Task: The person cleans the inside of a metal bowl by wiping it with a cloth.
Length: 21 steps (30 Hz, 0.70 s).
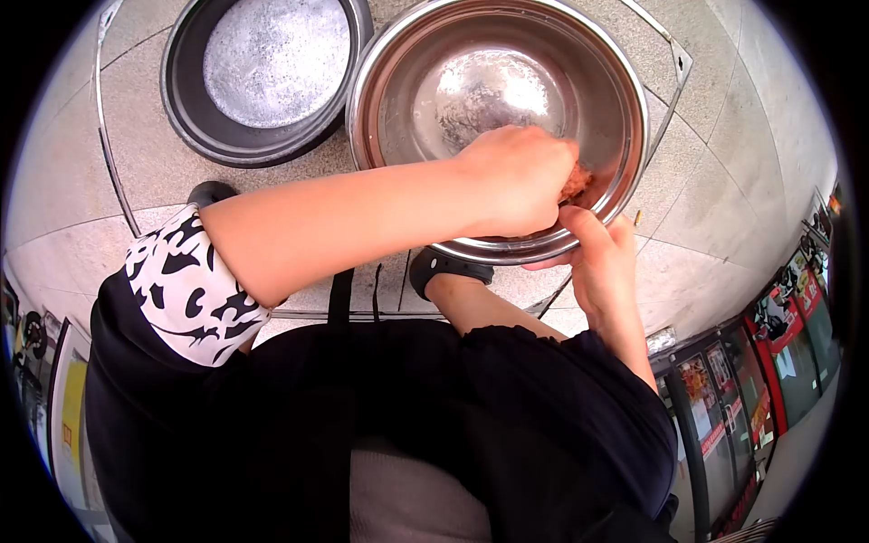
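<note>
A large shiny metal bowl stands tilted or flat, I cannot tell which, in front of me. My left hand reaches across into its right side, closed in a fist around a reddish-brown rough clump, which shows only at the edge of the fist and touches or nearly touches the inner wall. At the bowl's lower right rim is my right hand, its thumb over the rim and fingers partly hidden under it, gripping the bowl.
To the left of the bowl is a dark round basin with a worn grey bottom. Light stone tiles cover the ground. My foot in a dark shoe is just below the bowl. Glass doors with posters stand at the lower right.
</note>
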Tool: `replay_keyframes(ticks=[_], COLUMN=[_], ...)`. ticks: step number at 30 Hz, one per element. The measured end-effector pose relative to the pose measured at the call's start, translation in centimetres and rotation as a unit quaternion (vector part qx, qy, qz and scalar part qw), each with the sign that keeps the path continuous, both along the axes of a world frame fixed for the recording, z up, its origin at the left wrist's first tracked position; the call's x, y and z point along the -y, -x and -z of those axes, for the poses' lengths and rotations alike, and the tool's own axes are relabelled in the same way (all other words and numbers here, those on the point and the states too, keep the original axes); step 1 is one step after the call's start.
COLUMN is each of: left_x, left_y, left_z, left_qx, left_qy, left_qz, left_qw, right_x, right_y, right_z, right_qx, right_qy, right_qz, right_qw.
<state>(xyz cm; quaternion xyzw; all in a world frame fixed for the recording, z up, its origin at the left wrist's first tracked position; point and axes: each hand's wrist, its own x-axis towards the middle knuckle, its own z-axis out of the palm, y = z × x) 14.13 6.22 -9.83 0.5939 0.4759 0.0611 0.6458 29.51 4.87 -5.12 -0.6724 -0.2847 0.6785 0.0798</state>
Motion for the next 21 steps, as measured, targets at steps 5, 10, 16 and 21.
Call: replay_keyframes(ticks=[5,10,16,21], left_x=[-1.4,-1.2,0.8,0.8], left_y=[2.3,5.4,2.6,-0.1], left_z=[1.9,-1.9,2.0,3.9], left_qx=[-0.159,-0.356,-0.186,-0.095], left_qy=[-0.437,-0.508,-0.492,-0.402], left_qz=[-0.064,0.284,0.098,0.114], left_qw=[0.883,0.731,0.845,0.904], right_x=[-0.7,-1.1,-0.7,-0.8], right_y=[0.5,0.0,0.3,1.1], right_z=[-0.6,-1.0,-0.7,-0.7], right_qx=[0.009,-0.002,0.007,0.005], right_qy=[0.024,0.034,0.038,0.034], right_qz=[-0.014,-0.01,-0.017,-0.022], right_qw=[1.0,0.999,0.999,0.999])
